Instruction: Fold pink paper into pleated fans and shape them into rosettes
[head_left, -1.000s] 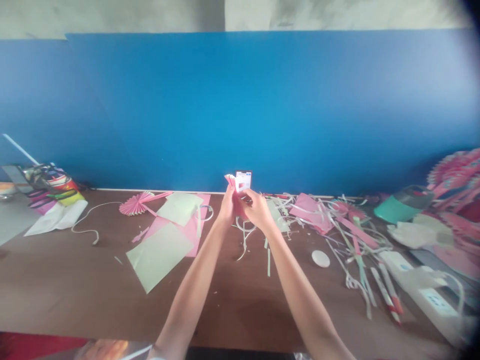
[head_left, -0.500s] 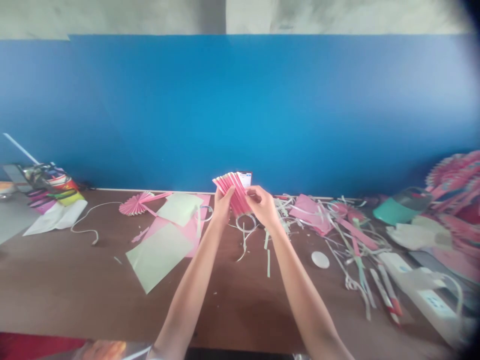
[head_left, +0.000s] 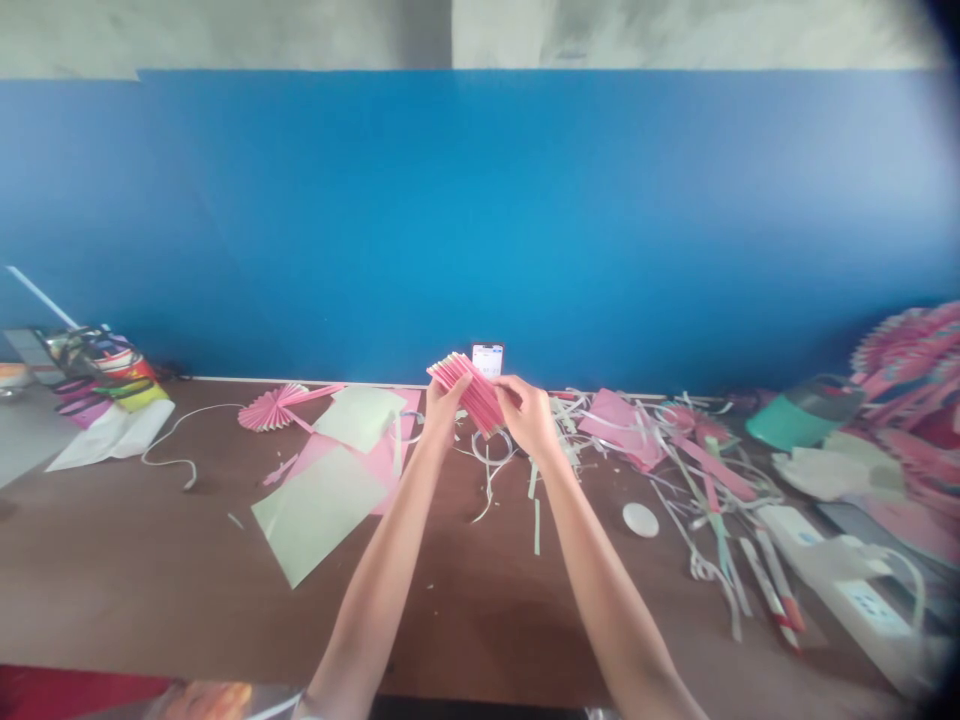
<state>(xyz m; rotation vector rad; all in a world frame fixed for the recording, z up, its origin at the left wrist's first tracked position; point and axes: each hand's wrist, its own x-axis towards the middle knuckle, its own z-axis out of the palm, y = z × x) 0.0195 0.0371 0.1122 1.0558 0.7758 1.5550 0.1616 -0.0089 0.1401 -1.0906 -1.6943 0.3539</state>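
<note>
A pink pleated paper (head_left: 474,392), folded like an accordion with pale edges, is held above the middle of the table. My left hand (head_left: 445,404) closes on its left side, thumb lying across the pleats. On the right edge, my right hand (head_left: 526,412) pinches the paper between thumb and fingers. Behind the paper a phone (head_left: 488,358) with a lit screen leans near the blue partition. Below the hands lie a white ring (head_left: 505,453) and thin paper strips (head_left: 537,526).
Left are a pink paper fan (head_left: 271,409), pale green sheets (head_left: 319,515) and a white cable (head_left: 161,463). At right lie a tangle of paper scraps (head_left: 675,440), a white disc (head_left: 640,520), markers (head_left: 771,592) and a power strip (head_left: 847,590). A blue partition (head_left: 480,220) closes off the back.
The pleated paper has tilted and its folds are pressed closer together, lowering slightly. More of the phone screen shows behind it. Both hands keep their hold.
</note>
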